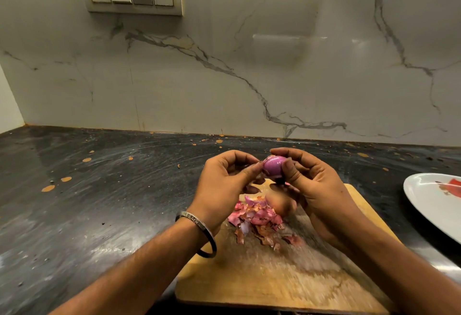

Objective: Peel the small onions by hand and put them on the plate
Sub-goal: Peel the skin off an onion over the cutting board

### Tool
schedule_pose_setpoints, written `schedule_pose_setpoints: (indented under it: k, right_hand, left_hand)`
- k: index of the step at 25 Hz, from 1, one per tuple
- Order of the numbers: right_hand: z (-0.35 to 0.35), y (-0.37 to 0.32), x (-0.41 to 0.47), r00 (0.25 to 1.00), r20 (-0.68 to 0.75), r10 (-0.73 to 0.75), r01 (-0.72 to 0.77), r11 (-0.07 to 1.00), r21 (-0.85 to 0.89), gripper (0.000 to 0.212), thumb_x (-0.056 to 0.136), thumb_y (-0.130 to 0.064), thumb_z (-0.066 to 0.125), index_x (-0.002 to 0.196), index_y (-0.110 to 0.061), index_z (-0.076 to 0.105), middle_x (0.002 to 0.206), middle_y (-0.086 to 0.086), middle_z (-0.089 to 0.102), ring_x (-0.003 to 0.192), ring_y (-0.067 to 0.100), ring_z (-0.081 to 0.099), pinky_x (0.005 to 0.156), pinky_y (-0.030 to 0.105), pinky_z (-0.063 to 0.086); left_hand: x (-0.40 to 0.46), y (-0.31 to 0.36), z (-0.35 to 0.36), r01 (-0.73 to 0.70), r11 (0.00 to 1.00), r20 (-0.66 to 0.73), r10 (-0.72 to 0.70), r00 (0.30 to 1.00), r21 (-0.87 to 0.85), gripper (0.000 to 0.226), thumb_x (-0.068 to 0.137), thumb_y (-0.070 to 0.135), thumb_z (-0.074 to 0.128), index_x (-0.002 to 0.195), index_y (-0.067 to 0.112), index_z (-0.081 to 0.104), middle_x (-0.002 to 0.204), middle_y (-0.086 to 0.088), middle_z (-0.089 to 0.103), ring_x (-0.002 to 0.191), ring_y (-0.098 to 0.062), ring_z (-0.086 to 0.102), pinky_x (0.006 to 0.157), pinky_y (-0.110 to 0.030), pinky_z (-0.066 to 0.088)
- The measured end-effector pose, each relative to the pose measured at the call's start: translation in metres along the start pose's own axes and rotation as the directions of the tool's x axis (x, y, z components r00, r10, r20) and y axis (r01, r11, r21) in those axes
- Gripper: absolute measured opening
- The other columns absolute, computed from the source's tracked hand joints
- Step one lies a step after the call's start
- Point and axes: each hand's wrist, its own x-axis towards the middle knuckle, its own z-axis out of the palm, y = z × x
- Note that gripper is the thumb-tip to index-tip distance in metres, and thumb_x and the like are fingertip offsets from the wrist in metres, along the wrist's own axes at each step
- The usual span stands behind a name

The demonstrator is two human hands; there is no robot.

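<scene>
Right hand [309, 185] holds a small onion [272, 167] above the bench; left hand [224, 185] pinches its skin. Peeling looks nearly done. Next, probably carry it to the plate [424, 200] at the right edge.

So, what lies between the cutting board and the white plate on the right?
In the head view only bare dark countertop lies between the cutting board and the plate; no onion or peel is there.

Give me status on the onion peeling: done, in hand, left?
Done: a pile of peels lies on the cutting board, so peeling is well along. In hand: right hand holds a mostly bare purple onion; left hand pinches at its skin. Left: the onion still has to go on the plate, only partly in view.
</scene>
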Motion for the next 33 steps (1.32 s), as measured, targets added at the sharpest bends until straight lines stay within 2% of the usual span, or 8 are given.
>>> schedule_pose_setpoints:
  k: [4, 7, 11, 15, 19, 22, 24, 33]
  right_hand:
    - [0.0021, -0.0006, 0.0011, 0.999, 0.004, 0.037, -0.038, 0.997, 0.061, 0.026, 0.088, -0.026, 0.059, 0.105, -0.022, 0.077, 0.108, 0.009, 0.075, 0.093, 0.022, 0.074, 0.073, 0.026, 0.059]
    - [0.0023, -0.002, 0.0011, 0.998, 0.004, 0.059, -0.059, 0.994, 0.095, 0.029, 0.091, -0.03, 0.056, 0.11, -0.024, 0.076, 0.111, 0.009, 0.075, 0.097, 0.022, 0.073, 0.075, 0.027, 0.06]
    - [0.0022, -0.0006, 0.0004, 0.998, -0.015, 0.066, -0.066, 0.998, 0.021, 0.026, 0.085, -0.033, 0.064, 0.106, -0.024, 0.077, 0.105, 0.007, 0.076, 0.088, 0.02, 0.073, 0.074, 0.026, 0.059]
    - [0.0017, 0.0011, -0.0012, 0.999, -0.012, 0.043, -0.043, 0.999, -0.034, 0.026, 0.079, -0.034, 0.071, 0.103, -0.025, 0.075, 0.098, 0.006, 0.077, 0.083, 0.019, 0.074, 0.071, 0.03, 0.061]
    - [0.0012, 0.0031, -0.0014, 1.0, 0.017, -0.005, 0.006, 1.0, -0.013, 0.031, 0.076, -0.025, 0.077, 0.105, -0.017, 0.073, 0.104, 0.012, 0.076, 0.098, 0.028, 0.074, 0.081, 0.034, 0.062]
    - [0.002, 0.0034, -0.0018, 0.999, 0.021, -0.03, 0.031, 0.999, -0.029, 0.035, 0.07, -0.028, 0.082, 0.103, -0.018, 0.074, 0.106, 0.012, 0.075, 0.1, 0.029, 0.074, 0.084, 0.036, 0.061]
    - [0.0022, 0.0038, -0.0018, 0.999, 0.019, -0.047, 0.048, 0.998, -0.045, 0.034, 0.072, -0.024, 0.081, 0.104, -0.016, 0.074, 0.106, 0.012, 0.075, 0.1, 0.029, 0.074, 0.084, 0.035, 0.061]
    - [0.0032, 0.0052, -0.0026, 0.997, -0.019, -0.07, 0.069, 0.996, -0.064, 0.034, 0.071, -0.025, 0.082, 0.104, -0.018, 0.074, 0.103, 0.009, 0.076, 0.096, 0.028, 0.075, 0.08, 0.032, 0.061]
  left_hand:
    - [0.0029, -0.0018, -0.0034, 0.145, 0.977, 0.012, -0.145, 0.989, -0.154, 0.01, 0.093, 0.001, 0.059, 0.095, 0.008, 0.065, 0.072, -0.001, 0.066, 0.063, -0.008, 0.065, 0.055, -0.02, 0.055]
    - [0.0046, -0.0058, -0.0035, 0.137, 0.99, 0.009, -0.137, 0.991, 0.021, 0.02, 0.1, 0.005, 0.05, 0.096, 0.01, 0.069, 0.072, 0.002, 0.061, 0.056, -0.003, 0.052, 0.048, -0.017, 0.043]
    - [0.0022, -0.0052, -0.0006, 0.051, 0.952, 0.013, -0.057, 0.998, 0.302, 0.031, 0.101, 0.036, 0.046, 0.091, 0.018, 0.069, 0.063, 0.018, 0.057, 0.058, 0.004, 0.049, 0.059, -0.017, 0.038]
    - [-0.0032, -0.0008, 0.0004, 0.032, 0.959, 0.026, -0.041, 0.999, 0.28, 0.043, 0.077, 0.058, 0.058, 0.103, 0.025, 0.069, 0.089, 0.01, 0.071, 0.078, -0.001, 0.065, 0.066, -0.018, 0.048]
    - [-0.0039, -0.0002, 0.0006, 0.081, 0.987, 0.044, -0.088, 0.995, 0.139, 0.034, 0.071, 0.038, 0.073, 0.1, 0.019, 0.075, 0.088, -0.006, 0.077, 0.078, -0.014, 0.072, 0.065, -0.023, 0.059]
    - [-0.0017, 0.0002, -0.0003, 0.127, 0.992, 0.032, -0.128, 0.991, 0.017, 0.015, 0.081, 0.009, 0.072, 0.095, 0.012, 0.076, 0.084, -0.015, 0.075, 0.069, -0.013, 0.07, 0.063, -0.023, 0.06]
    - [-0.001, 0.0009, -0.0009, 0.139, 0.99, 0.02, -0.138, 0.99, -0.02, 0.016, 0.085, -0.001, 0.068, 0.094, 0.009, 0.076, 0.084, -0.018, 0.075, 0.066, -0.014, 0.069, 0.061, -0.022, 0.059]
    - [-0.0014, -0.0037, 0.0002, -0.003, 0.979, -0.045, 0.013, 0.999, 0.201, 0.015, 0.089, 0.009, 0.069, 0.095, 0.021, 0.075, 0.086, -0.005, 0.077, 0.076, -0.017, 0.075, 0.065, -0.027, 0.061]
